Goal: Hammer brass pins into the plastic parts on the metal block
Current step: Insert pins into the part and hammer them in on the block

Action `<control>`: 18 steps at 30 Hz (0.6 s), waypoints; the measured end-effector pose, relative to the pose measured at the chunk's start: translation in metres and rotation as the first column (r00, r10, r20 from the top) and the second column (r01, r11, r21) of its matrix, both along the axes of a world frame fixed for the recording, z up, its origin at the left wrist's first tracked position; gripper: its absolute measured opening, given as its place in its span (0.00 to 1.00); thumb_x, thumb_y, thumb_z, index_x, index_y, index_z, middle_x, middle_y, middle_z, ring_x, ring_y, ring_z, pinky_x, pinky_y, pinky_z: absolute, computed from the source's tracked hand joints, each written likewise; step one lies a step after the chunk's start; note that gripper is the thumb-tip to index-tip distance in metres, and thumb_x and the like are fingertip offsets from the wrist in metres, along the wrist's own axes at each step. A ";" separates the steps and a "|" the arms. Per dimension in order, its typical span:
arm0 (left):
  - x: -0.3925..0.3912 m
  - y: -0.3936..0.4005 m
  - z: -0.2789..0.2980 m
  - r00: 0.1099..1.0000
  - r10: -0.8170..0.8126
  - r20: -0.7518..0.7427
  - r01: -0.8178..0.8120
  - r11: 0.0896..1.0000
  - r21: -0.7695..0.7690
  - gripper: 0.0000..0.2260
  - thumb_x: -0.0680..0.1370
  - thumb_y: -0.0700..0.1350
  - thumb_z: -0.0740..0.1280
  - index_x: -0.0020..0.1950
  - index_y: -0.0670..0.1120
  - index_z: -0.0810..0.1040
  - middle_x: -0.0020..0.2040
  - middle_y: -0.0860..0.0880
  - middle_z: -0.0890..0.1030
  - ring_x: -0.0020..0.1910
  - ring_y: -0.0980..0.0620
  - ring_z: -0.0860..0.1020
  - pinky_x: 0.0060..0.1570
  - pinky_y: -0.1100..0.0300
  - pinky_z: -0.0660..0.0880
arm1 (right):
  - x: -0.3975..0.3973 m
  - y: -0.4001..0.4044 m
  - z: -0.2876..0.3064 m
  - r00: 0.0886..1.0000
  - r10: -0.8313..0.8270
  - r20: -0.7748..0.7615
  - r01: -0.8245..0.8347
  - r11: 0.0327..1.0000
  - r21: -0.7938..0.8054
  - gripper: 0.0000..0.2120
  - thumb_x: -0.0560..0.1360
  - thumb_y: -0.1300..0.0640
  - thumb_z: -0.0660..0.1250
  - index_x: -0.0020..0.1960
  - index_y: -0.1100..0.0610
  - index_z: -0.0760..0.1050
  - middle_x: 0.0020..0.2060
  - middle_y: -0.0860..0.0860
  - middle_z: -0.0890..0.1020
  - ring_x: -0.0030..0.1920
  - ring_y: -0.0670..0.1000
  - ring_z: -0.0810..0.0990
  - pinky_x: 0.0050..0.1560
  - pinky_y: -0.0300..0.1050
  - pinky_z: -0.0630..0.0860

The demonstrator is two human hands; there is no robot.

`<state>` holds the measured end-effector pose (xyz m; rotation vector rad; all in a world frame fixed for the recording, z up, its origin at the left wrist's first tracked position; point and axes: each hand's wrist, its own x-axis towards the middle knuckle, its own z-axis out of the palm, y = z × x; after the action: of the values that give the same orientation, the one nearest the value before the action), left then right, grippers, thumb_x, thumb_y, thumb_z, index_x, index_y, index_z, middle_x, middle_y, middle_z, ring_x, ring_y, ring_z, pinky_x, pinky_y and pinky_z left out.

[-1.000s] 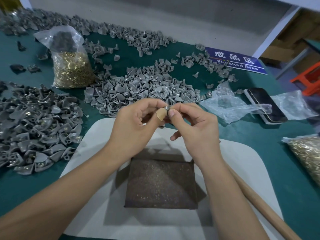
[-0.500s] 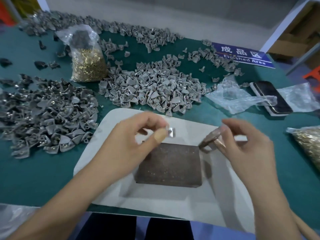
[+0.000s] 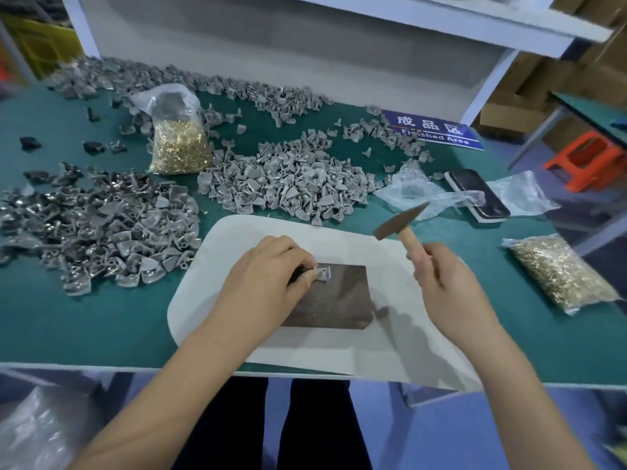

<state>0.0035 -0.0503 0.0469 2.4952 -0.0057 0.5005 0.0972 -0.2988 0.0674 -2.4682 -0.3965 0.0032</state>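
While your left hand (image 3: 264, 283) pinches a grey part (image 3: 321, 273) flat on the far left corner of the block (image 3: 339, 300), the pin (image 3: 320, 272) looks seated in it, head up; too small to confirm. Fingers sit to the left of the part, which leaves the strike zone open from the right.

Your right hand (image 3: 448, 286) is clenched round the hammer (image 3: 402, 222) handle, close under the head. Head is raised above and to the right of the block, well clear of the part. The short grip probably favours light, controlled taps over force, which suits a small pin in plastic.

Block rests on a white pad (image 3: 210, 286) at the near edge of the desk (image 3: 101, 320); the pad likely damps the blow and keeps the block from skating.

Supplies within reach:
- loose parts (image 3: 288, 184) heaped just beyond the pad
- a second heap (image 3: 101, 228) to the left, some showing metal glints
- pin bag (image 3: 178, 144) far left, another pin bag (image 3: 559, 273) on the right

Judgement: strike step is due, not yet delivered. Risk: fingertips lie just beside the pin, so keep the tap vertical and small
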 end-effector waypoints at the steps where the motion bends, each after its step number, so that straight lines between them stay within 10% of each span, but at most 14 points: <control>1: -0.002 0.000 0.000 1.000 0.007 0.000 -0.007 1.000 -0.004 0.06 0.79 0.49 0.70 0.52 0.49 0.84 0.49 0.54 0.79 0.53 0.51 0.75 0.50 0.53 0.74 | -0.006 0.004 0.005 0.999 0.047 -0.019 -0.045 0.995 0.086 0.20 0.78 0.31 0.52 0.49 0.44 0.72 0.38 0.48 0.79 0.39 0.48 0.77 0.39 0.51 0.72; 18: -0.003 0.008 -0.008 0.998 0.004 -0.061 -0.013 0.989 -0.144 0.03 0.78 0.49 0.71 0.50 0.57 0.82 0.49 0.59 0.77 0.52 0.58 0.73 0.50 0.51 0.76 | -0.048 0.035 0.006 0.980 0.195 -0.043 -0.194 0.980 0.040 0.13 0.82 0.41 0.58 0.49 0.48 0.76 0.31 0.45 0.75 0.33 0.49 0.71 0.37 0.50 0.70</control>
<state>0.0006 -0.0427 0.0385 2.3679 0.0631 0.4137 0.0488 -0.2637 0.0736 -2.3797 -0.6107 0.1334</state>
